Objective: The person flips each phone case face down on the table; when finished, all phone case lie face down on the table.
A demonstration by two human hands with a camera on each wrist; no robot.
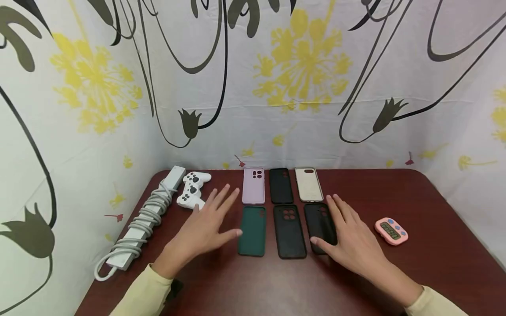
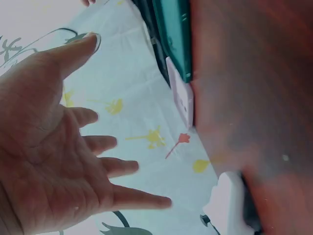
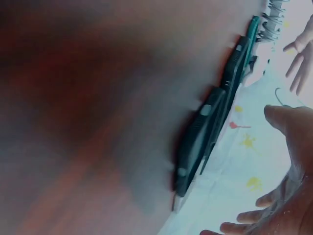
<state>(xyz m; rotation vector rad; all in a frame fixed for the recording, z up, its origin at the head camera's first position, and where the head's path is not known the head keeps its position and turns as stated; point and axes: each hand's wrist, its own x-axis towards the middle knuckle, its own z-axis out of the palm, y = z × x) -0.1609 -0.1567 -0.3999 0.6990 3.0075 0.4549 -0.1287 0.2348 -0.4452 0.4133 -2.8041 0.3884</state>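
Two rows of phone cases lie on the table. At the back are a lilac case [image 1: 253, 188], a black case [image 1: 281, 186] and a cream case [image 1: 309, 185]. In front lie a green case [image 1: 252, 232], a black case with a large camera cutout [image 1: 290, 235] and another black case [image 1: 318, 224]. My left hand [image 1: 209, 224] hovers with spread fingers left of the green case; its bare palm shows in the left wrist view. Over the right edge of the front right case, my right hand [image 1: 353, 239] is held with fingers extended, apart from it in the right wrist view.
A white game controller [image 1: 191, 188] lies beyond my left hand. Along the left edge is a white power strip [image 1: 136, 232] wrapped in its cord. A pink digital timer [image 1: 391, 231] sits to the right. Patterned cloth [image 1: 245, 87] hangs behind the brown table [image 1: 253, 289].
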